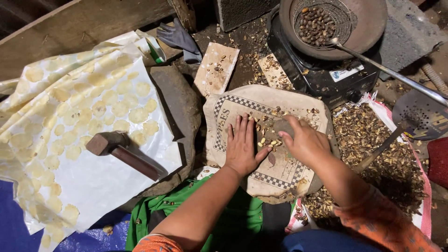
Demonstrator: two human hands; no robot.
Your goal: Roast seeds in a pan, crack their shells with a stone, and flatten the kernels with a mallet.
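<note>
My left hand [241,147] lies flat, fingers spread, on a beige sack with a checkered border [289,172] that covers a stone. My right hand [304,141] is curled over a flat grey stone [281,128] and grips it. Between the two hands lies a small heap of pale shelled nuts and brown husks [266,140].
A wooden mallet [122,151] rests on a white sheet [116,182] covered with several flattened yellow discs. A pan [368,28] on a black stove [326,77] holds a wire skimmer of dark nuts [317,23]. Husks [373,149] pile at the right; a perforated ladle [420,114] lies there.
</note>
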